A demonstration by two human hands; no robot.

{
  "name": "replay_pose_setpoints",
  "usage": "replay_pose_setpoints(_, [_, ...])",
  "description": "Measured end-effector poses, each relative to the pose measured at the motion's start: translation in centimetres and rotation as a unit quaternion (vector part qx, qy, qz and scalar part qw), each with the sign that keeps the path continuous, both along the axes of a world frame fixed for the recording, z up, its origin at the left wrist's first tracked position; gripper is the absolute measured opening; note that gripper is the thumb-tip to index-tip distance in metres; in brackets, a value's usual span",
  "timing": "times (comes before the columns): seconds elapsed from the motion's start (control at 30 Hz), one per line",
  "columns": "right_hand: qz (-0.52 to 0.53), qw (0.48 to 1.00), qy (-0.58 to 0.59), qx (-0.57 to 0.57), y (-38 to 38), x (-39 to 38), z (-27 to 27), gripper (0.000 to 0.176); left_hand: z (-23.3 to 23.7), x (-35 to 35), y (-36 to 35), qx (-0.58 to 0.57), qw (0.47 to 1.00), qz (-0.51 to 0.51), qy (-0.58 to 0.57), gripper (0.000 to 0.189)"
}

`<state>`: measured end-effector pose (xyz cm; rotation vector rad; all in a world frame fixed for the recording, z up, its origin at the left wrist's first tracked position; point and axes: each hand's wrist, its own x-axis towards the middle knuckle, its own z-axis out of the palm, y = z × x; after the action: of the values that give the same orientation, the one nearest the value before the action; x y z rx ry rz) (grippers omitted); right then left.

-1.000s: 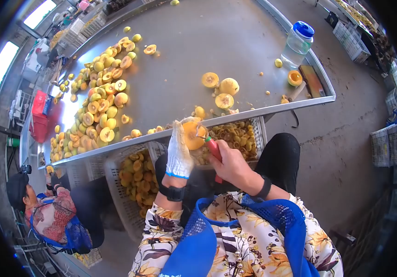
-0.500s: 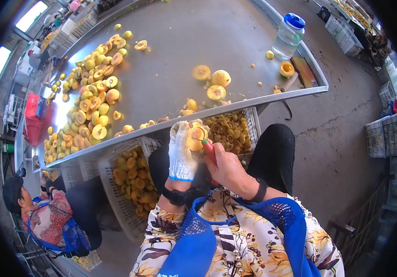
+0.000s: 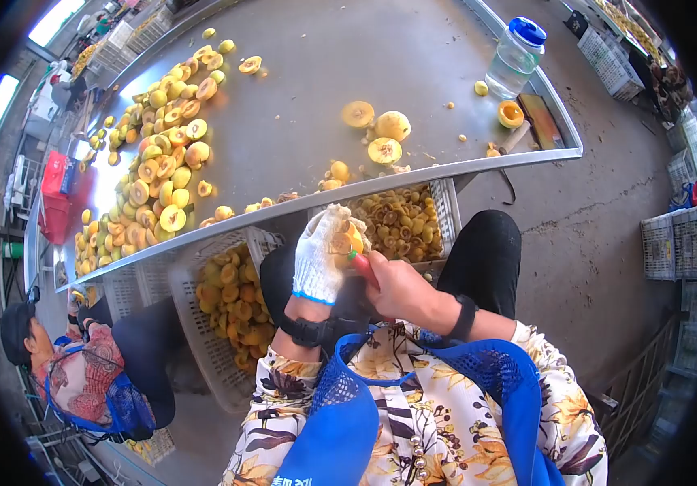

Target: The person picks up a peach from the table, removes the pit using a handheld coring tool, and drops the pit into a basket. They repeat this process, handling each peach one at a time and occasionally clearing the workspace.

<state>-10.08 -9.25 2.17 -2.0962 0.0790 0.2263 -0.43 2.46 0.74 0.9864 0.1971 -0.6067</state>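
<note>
My left hand (image 3: 323, 251), in a white knit glove with a blue cuff edge, is closed around a yellow halved fruit (image 3: 350, 240) just in front of the table edge. My bare right hand (image 3: 397, 285) grips a small tool with a red handle (image 3: 364, 268) and a green collar; its tip is against the fruit and too small to make out. Behind my hands, a white crate (image 3: 449, 212) holds many hollowed fruit halves. On the metal table (image 3: 308, 89) beyond lie a whole-looking fruit (image 3: 393, 125) and cut halves (image 3: 384, 151).
A long heap of cut fruit (image 3: 154, 178) covers the table's left part. A water bottle (image 3: 515, 58) and a wooden-handled tool (image 3: 513, 139) lie near its right corner. Another full crate (image 3: 194, 324) stands left of my legs. A co-worker (image 3: 81, 373) sits at the far left.
My left hand has turned, so the fruit's cut face shows less. My right hand has moved slightly right and down with the tool. The view has shifted a little.
</note>
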Motion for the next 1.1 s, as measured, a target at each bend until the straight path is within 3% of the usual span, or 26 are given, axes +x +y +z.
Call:
replay_pose_setpoints(0.17, [-0.031, 0.989, 0.012, 0.142, 1.0, 0.5, -1.7, 0.014, 0.5, -0.2, -1.0, 0.020, 0.997, 0.065, -0.033, 0.020])
replay_pose_setpoints(0.2, [-0.036, 0.972, 0.067, 0.221, 1.0, 0.6, -1.5, 0.014, 0.1, -0.1, -1.2, 0.038, 0.996, 0.073, -0.037, 0.020])
replay_pose_setpoints(0.27, [-0.046, 0.909, 0.177, 0.375, 1.2, 0.8, -0.9, 0.012, -0.7, -0.1, -1.0, 0.058, 0.994, 0.077, -0.043, 0.020])
replay_pose_setpoints(0.3, [-0.052, 0.839, 0.239, 0.487, 1.0, 0.9, -0.8, 0.012, -1.3, 0.0, -0.9, 0.060, 0.994, 0.074, -0.051, 0.020])
replay_pose_setpoints(0.37, [-0.062, 0.646, 0.350, 0.676, 0.5, 0.9, -0.7, 0.011, -2.4, 0.1, -0.7, 0.065, 0.993, 0.068, -0.067, 0.020])
replay_pose_setpoints(0.47, [-0.026, 0.550, 0.331, 0.766, 0.3, 1.0, -2.7, 0.012, -2.1, 0.4, -0.8, 0.073, 0.993, 0.070, -0.066, 0.022])
replay_pose_setpoints(0.57, [0.063, 0.551, 0.226, 0.801, -0.2, 0.7, -1.7, 0.012, -1.8, 1.3, 0.2, 0.135, 0.972, 0.152, -0.118, 0.031])
replay_pose_setpoints(0.63, [0.047, 0.540, 0.187, 0.819, -1.3, 0.5, -1.5, 0.014, -2.0, 2.6, 4.4, 0.150, 0.976, 0.149, -0.046, 0.032])
replay_pose_setpoints(0.7, [-0.005, 0.652, 0.255, 0.714, -2.7, 0.9, -1.2, 0.009, -0.6, 3.0, 9.0, 0.218, 0.957, 0.182, -0.051, 0.031])
replay_pose_setpoints(0.73, [-0.003, 0.825, 0.200, 0.528, -2.2, 0.6, -3.4, 0.007, -0.1, 2.7, 11.6, 0.338, 0.915, 0.176, -0.132, 0.035])
replay_pose_setpoints(0.77, [-0.005, 0.945, 0.127, 0.302, -1.8, 0.5, -5.5, 0.008, -1.4, 3.4, 15.6, 0.506, 0.814, 0.101, -0.266, 0.041])
replay_pose_setpoints(0.8, [-0.016, 0.968, 0.231, 0.100, -2.8, 0.7, -2.9, 0.016, -1.1, 3.6, 18.4, 0.626, 0.716, 0.071, -0.300, 0.041])
replay_pose_setpoints(0.83, [-0.047, 0.981, 0.172, 0.079, -2.7, 0.2, -4.7, 0.022, -0.8, 4.1, 19.6, 0.729, 0.598, 0.050, -0.328, 0.042])
replay_pose_setpoints(0.9, [-0.106, 0.992, 0.043, 0.043, -2.0, 0.1, -7.1, 0.022, 2.3, 4.6, 17.5, 0.741, 0.530, 0.076, -0.405, 0.042])
replay_pose_setpoints(0.97, [-0.148, 0.986, 0.048, 0.067, -1.4, 0.7, -5.9, 0.021, 5.1, 5.0, 11.5, 0.684, 0.556, 0.063, -0.469, 0.040])
replay_pose_setpoints(1.03, [-0.183, 0.977, 0.027, 0.109, -1.9, 0.7, -2.6, 0.020, 6.7, 6.0, 5.0, 0.671, 0.569, -0.025, -0.475, 0.043])
replay_pose_setpoints(1.1, [-0.234, 0.962, 0.016, 0.136, -2.8, 0.1, -1.0, 0.021, 5.9, 7.3, -1.1, 0.611, 0.568, -0.085, -0.545, 0.043])
